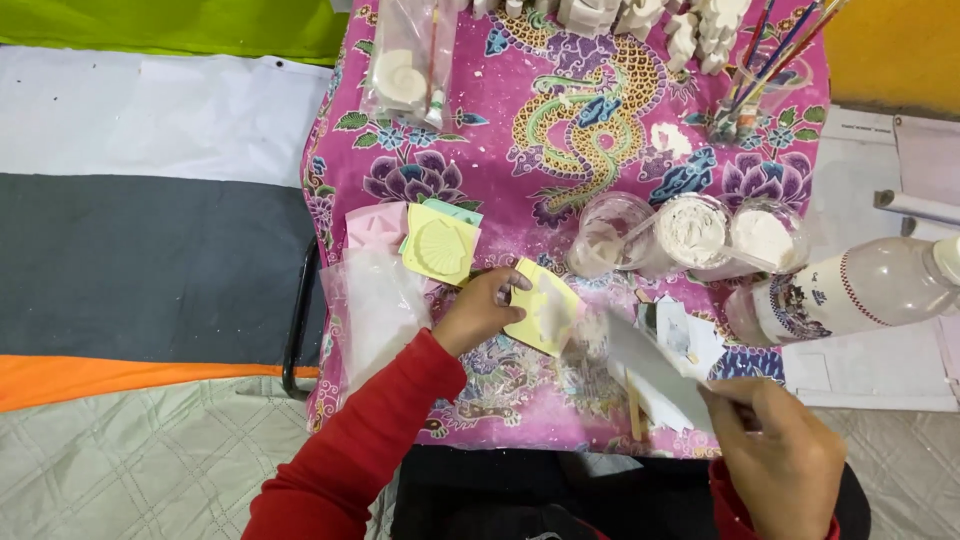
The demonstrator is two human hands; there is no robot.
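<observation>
My left hand [478, 310], in a red sleeve, grips the left edge of a yellow mould [545, 312] smeared with white plaster, flat on the pink patterned cloth [500, 150]. My right hand [780, 455] holds a flat white card-like scraper [650, 368] that slants up toward the mould, its tip just to the mould's right. A second yellow mould with a shell shape [440, 246] lies to the upper left, beside a pink mould [374, 226].
Three clear cups with white plaster or powder [690, 232] stand right of centre. A large plastic bottle [850, 295] lies at the right. A jar of brushes [745, 105], white cast figures [700, 35] and a bagged shell cast [405, 70] sit at the back.
</observation>
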